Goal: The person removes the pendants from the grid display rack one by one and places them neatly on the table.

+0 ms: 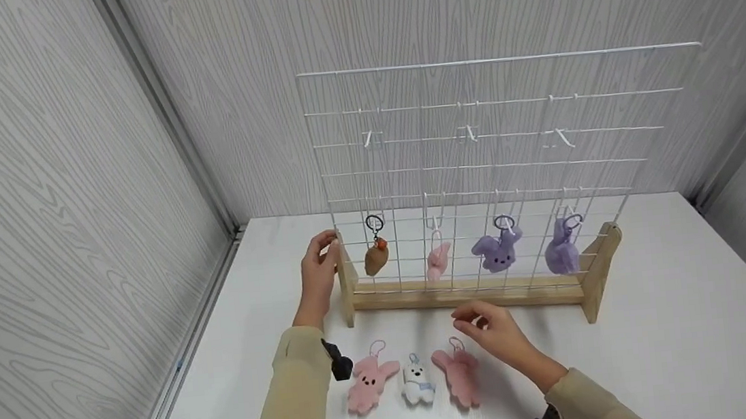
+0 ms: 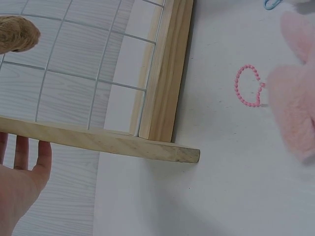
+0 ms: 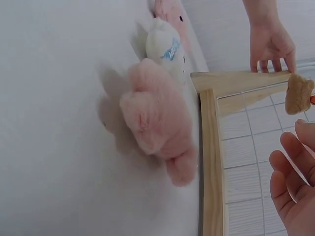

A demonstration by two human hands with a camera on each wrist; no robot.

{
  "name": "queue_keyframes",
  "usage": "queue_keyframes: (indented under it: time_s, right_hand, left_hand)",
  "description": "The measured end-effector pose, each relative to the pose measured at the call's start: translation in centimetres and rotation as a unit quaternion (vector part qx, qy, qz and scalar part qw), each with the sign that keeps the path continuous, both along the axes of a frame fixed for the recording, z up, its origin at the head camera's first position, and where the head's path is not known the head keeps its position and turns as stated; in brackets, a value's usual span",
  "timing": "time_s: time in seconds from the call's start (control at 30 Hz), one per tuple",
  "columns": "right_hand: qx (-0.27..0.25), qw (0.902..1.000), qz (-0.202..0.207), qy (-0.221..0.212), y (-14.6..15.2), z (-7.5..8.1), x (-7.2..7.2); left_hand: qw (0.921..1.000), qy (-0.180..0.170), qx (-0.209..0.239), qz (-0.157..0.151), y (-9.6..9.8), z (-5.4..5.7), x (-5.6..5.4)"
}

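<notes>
My left hand (image 1: 317, 273) touches the outer face of the rack's left wooden side piece (image 1: 345, 280) with its fingertips. In the left wrist view the fingers (image 2: 43, 157) are fairly straight against the wood. Above the table, just in front of the rack's wooden base, my right hand (image 1: 498, 336) hovers with loosely bent fingers and nothing between them. Nearest below it lies a pink plush keychain (image 1: 461, 375), face down with a bead loop. Beside that are a white plush bear keychain (image 1: 418, 383) and another pink plush keychain (image 1: 370, 382), face up.
The white wire grid (image 1: 499, 60) stands in the wooden base (image 1: 463, 295). From its lower hooks hang a brown keychain (image 1: 376, 257), a small pink one (image 1: 439, 261) and two purple plush keychains (image 1: 499, 252). Upper hooks (image 1: 472, 133) are bare. Patterned panels (image 1: 71, 197) enclose the white table.
</notes>
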State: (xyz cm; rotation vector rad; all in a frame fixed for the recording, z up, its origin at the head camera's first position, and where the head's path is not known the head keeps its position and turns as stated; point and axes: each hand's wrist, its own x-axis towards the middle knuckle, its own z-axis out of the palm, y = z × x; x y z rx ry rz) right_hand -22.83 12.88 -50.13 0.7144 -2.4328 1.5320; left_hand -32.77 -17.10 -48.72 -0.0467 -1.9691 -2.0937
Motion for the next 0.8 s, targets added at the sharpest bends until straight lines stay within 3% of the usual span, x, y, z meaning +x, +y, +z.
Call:
queue_keyframes:
  time_s: [0.47, 0.8]
  right_hand:
    - [-0.017, 0.9960, 0.069, 0.055, -1.8, 2.6, 1.3]
    - [-0.020, 0.9946, 0.086, 0.055, -2.9, 4.0, 1.9]
  left_hand:
    - [0.9998, -0.007, -0.012, 0.014, 0.1, 0.0, 0.0]
    - [0.9997, -0.011, -0.012, 0.019, 0.1, 0.0, -0.1]
